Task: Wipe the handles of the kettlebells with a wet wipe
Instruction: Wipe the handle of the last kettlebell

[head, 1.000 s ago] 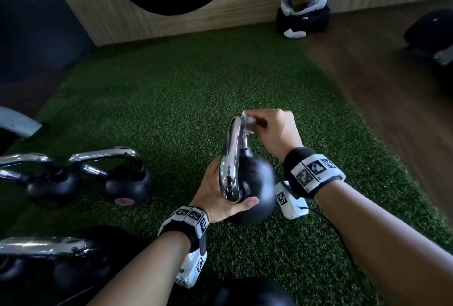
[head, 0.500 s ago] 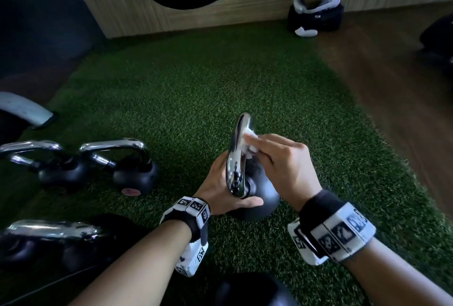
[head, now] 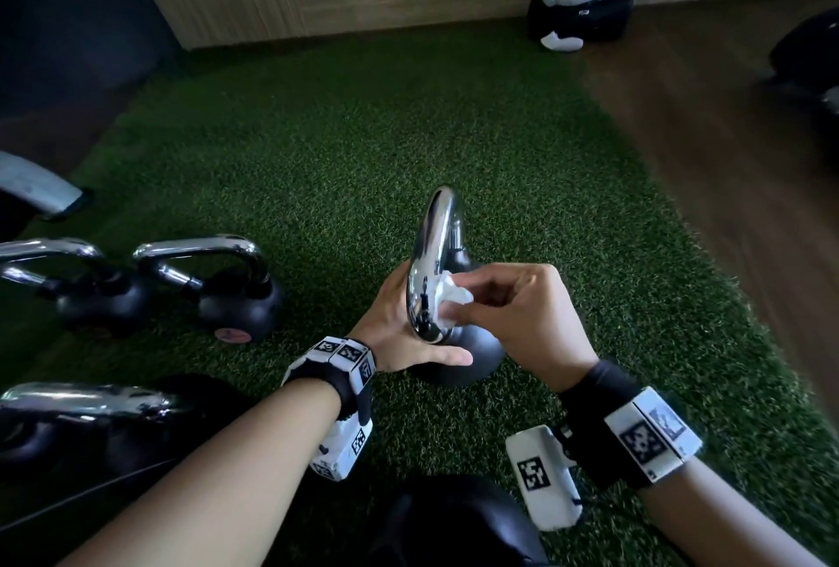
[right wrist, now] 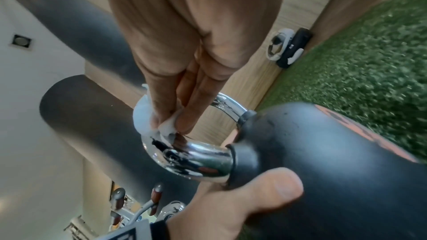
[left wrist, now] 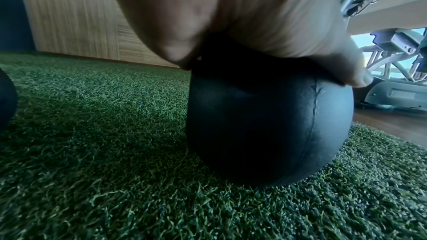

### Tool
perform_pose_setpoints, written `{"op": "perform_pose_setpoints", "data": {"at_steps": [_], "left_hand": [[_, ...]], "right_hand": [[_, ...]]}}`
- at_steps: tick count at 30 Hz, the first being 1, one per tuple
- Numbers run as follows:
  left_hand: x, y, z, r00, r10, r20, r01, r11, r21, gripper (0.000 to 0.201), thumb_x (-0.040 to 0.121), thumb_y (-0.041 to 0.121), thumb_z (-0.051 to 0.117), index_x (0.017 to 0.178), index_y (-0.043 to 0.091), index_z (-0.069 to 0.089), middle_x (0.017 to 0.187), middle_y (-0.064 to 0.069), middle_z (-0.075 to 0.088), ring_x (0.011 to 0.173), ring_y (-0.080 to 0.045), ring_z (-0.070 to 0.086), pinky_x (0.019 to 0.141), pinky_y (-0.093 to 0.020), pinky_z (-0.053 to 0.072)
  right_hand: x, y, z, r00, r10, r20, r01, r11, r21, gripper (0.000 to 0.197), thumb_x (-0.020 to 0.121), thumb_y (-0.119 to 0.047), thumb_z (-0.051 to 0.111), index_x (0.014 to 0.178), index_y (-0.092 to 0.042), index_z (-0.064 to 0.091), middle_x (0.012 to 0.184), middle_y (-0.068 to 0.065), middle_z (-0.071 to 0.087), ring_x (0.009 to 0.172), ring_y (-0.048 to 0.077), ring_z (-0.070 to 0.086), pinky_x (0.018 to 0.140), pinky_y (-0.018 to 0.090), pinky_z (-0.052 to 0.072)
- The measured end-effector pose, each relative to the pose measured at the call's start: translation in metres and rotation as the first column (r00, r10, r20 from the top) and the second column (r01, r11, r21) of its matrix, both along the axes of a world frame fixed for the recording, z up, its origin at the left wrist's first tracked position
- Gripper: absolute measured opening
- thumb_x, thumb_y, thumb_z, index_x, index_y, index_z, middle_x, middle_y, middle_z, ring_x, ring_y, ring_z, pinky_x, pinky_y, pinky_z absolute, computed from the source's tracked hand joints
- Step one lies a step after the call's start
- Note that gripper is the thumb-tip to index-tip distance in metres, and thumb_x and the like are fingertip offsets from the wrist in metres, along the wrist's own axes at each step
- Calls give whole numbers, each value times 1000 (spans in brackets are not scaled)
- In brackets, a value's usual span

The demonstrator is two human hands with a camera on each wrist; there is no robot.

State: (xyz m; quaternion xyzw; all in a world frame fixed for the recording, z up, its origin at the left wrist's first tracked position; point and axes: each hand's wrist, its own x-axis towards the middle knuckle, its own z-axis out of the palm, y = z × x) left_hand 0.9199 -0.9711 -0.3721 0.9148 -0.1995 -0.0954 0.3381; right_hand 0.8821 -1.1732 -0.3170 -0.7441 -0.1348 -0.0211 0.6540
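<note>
Sliding down from the top of the loop, the right hand [head: 522,317] now pinches the wet wipe [head: 447,304] against the near, lower bend of the chrome handle [head: 433,262]. That handle stands nearly edge-on, its long axis running away from the person toward the far edge of the turf [head: 318,149], so the next stroke likely follows the loop. Left hand [head: 399,330] cups the kettlebell [left wrist: 265,125] from the left, thumb curled round its near side, steadying it mid-turf.
</note>
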Motion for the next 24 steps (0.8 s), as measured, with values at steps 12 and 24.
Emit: {"op": "perform_pose_setpoints", "data": {"at_steps": [12, 24], "left_hand": [[-5, 0, -3, 985, 122, -122, -142, 974, -174, 105, 53, 46, 103, 143, 45, 48, 144, 8, 61, 137, -16, 56, 116, -49, 43], [1, 1, -14, 998, 54, -29, -58, 986, -159, 119, 48, 63, 99, 151, 34, 45, 151, 8, 52, 144, -15, 47, 122, -43, 35]], "right_hand": [[16, -6, -6, 962, 220, 162, -100, 836, -540, 21, 86, -8, 79, 103, -20, 81, 93, -8, 78, 74, -2, 68, 70, 8, 51], [43, 0, 18, 896, 433, -100, -428, 782, -453, 33, 82, 8, 68, 102, -14, 83, 64, -26, 67, 60, -8, 59, 59, 9, 43]]}}
